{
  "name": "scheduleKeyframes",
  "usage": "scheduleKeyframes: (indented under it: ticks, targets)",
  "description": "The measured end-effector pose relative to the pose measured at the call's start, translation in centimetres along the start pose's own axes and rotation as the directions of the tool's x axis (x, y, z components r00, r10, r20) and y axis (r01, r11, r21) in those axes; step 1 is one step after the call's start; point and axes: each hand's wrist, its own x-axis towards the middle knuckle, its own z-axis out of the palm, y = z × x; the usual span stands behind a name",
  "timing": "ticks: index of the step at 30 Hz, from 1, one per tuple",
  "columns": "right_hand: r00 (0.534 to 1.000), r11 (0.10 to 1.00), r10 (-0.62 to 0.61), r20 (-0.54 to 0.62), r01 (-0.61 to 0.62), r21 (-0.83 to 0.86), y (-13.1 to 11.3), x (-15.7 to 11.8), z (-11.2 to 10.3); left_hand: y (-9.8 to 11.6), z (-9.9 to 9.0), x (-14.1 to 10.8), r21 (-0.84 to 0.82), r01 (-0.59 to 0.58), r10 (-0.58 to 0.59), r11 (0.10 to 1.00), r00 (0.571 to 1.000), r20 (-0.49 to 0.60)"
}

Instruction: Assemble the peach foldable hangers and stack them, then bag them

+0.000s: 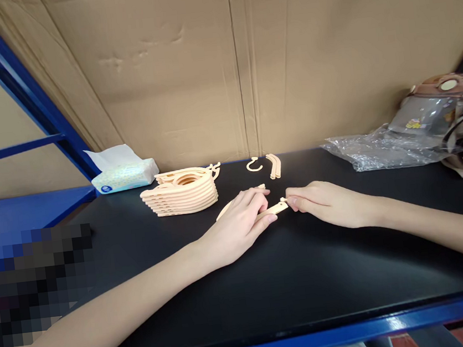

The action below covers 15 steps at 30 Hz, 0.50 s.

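My left hand (pixel 244 214) is closed over a cream plastic hanger part (pixel 278 209), which lies low over the black table and sticks out past the thumb. More of it shows on the far left of the hand; the middle is hidden under the palm. At its right end my right hand (pixel 322 202) pinches a small cream piece (pixel 283 200), mostly covered by the fingertips. Beyond the hands lie a loose hanger hook (pixel 254 165) and curved hanger arms (pixel 273 166). Left of them sits a stack of cream hangers (pixel 181 193), their hooks pointing right.
A tissue pack (pixel 125 174) stands at the back left. At the back right are a crumpled clear plastic bag (pixel 391 147) and a bottle with a brown lid (pixel 425 109). Cardboard (pixel 160 64) walls the rear; a blue metal edge (pixel 317 335) runs along the table's front.
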Motion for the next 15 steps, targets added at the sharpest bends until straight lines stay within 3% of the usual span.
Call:
scheduleKeyframes:
  ticks: [7, 15]
  targets:
    - [0.999, 0.996, -0.021, 0.024, 0.019, 0.088, -0.1, -0.02, 0.43, -0.18, 0.34, -0.16, 0.027, 0.032, -0.032, 0.999, 0.999, -0.015]
    - [0.999, 0.997, -0.041, -0.022, 0.04, -0.072, -0.32, -0.07, 0.94, -0.49, 0.57, -0.25, 0.101, -0.012, 0.011, 0.995, 1.0, 0.008]
